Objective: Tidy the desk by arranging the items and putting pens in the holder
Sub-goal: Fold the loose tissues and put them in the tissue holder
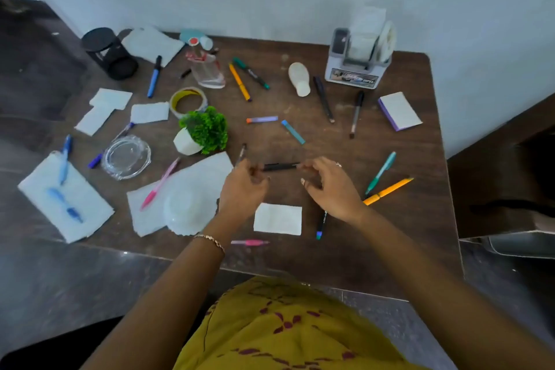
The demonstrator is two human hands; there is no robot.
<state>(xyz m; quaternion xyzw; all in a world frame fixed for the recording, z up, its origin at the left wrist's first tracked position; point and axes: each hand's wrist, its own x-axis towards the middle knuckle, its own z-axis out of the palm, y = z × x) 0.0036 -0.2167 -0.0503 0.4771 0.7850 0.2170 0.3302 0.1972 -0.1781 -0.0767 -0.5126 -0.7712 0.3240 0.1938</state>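
Black pen [279, 166] pinched by right hand [330, 186], left hand [243, 191] gripping a second pen [241, 154], fingers curled

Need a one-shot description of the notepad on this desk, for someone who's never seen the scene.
Start at the grey dispenser machine in the far right corner of the desk. The notepad lies just in front of it, toward the desk's right edge. It is a thick, white-topped block with purple sides, unlike the thin loose paper slips scattered elsewhere.
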